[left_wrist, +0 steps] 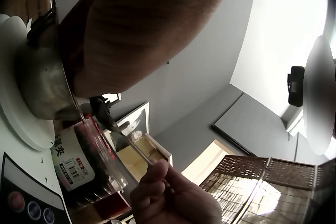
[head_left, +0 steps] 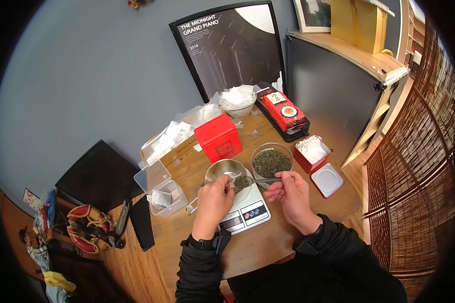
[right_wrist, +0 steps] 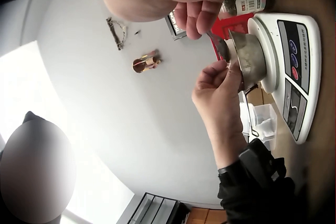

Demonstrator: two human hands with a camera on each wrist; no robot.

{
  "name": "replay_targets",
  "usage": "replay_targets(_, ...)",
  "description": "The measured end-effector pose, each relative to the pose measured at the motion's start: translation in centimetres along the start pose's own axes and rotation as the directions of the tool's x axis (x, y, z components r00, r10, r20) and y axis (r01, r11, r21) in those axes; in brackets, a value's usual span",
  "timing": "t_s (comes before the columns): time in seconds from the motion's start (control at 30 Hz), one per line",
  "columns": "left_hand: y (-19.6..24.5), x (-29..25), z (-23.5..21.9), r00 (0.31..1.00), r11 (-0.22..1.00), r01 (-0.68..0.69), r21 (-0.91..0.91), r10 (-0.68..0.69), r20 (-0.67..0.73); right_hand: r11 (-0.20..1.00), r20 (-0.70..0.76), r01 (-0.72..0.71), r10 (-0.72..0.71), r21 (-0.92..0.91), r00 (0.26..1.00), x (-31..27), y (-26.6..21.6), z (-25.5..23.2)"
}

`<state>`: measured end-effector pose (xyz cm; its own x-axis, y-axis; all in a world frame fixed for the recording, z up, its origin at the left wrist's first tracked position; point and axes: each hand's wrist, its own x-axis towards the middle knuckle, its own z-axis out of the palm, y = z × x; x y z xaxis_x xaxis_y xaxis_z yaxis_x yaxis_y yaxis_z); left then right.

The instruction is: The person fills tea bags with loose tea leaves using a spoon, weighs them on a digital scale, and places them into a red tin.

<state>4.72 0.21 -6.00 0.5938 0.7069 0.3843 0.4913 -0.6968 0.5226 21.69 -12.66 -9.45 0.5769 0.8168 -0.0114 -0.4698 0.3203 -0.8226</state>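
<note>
My right hand pinches the handle of a metal spoon. Dried green leaves fill the spoon's bowl, which is over the metal pot's near rim. With thumb and fingertips my left hand pinches what looks like a thin white filter bag, mostly hidden by the fingers, right by the spoon's tip. Below both hands the metal pot stands on a white kitchen scale, its wire handle out to the left. Just behind the spoon is a clear jar of dried leaves.
Behind the pot stands a red tin. An open clear plastic box is at the left, a long box of white bags behind it. At the right are an open red tin and its lid.
</note>
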Motion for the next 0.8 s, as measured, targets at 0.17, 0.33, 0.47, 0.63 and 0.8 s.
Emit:
replay_targets(0.17,0.2,-0.1,-0.1,1.0,1.0,0.01,-0.005,-0.01,-0.016,0.999,0.007,0.001,0.0,-0.05,1.0,0.4,-0.2,0.7)
replay_targets(0.33,-0.2,-0.3,0.0,0.997,0.999,0.017,0.04,-0.013,-0.082,0.996,0.047,0.011,-0.007,-0.094,0.999,1.1,0.0,1.4)
replay_targets(0.47,-0.1,-0.4,0.1,0.992,0.998,0.014,0.056,-0.007,-0.126,0.993,0.073,0.027,-0.019,-0.114,0.997,1.6,0.2,1.8)
replay_targets(0.63,-0.1,-0.4,0.1,0.989,0.999,-0.017,0.032,0.021,-0.147,0.996,0.089,0.026,-0.019,-0.082,0.996,2.2,0.3,2.1)
replay_targets(0.8,-0.2,-0.4,0.4,0.99,0.998,-0.043,0.054,0.05,-0.132,0.991,0.123,0.045,-0.029,-0.129,0.992,2.8,0.4,2.1)
